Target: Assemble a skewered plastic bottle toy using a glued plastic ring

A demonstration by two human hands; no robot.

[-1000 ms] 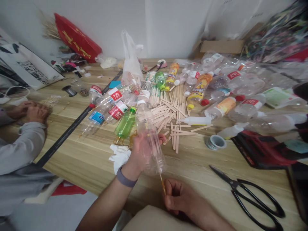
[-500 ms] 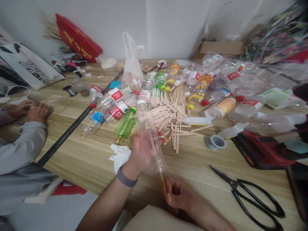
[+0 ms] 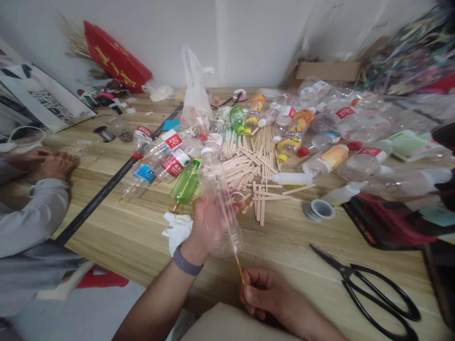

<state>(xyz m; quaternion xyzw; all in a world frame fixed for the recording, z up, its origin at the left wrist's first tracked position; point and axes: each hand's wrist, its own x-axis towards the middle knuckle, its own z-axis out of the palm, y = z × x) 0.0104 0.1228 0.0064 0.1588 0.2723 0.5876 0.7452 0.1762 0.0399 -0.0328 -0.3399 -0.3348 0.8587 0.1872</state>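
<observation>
My left hand (image 3: pixel 208 222) is wrapped round a clear plastic bottle (image 3: pixel 215 182) with a white cap, its capped end pointing away from me. A thin stick shows lengthwise inside it. From the bottle's base comes a taut yellowish rubber band (image 3: pixel 239 268), its far end pinched between the thumb and fingers of my right hand (image 3: pixel 261 291). Just left of the bottle lies a green bottle (image 3: pixel 185 182) with a stick end and yellow bands at its base. Crumpled white tissue (image 3: pixel 177 229) rests by my left wrist.
Wooden craft sticks (image 3: pixel 245 170) lie heaped beyond my hands. Black-handled scissors (image 3: pixel 362 284), a tape roll (image 3: pixel 319 210) and a red-and-black tool (image 3: pixel 380 220) are on the right. Several empty bottles (image 3: pixel 369 158) crowd the back right. At left, another person's hands (image 3: pixel 53 161) rest on the table.
The bottle has shifted slightly left and up in my left hand. My right hand keeps its pinch, and the band looks straighter and tighter.
</observation>
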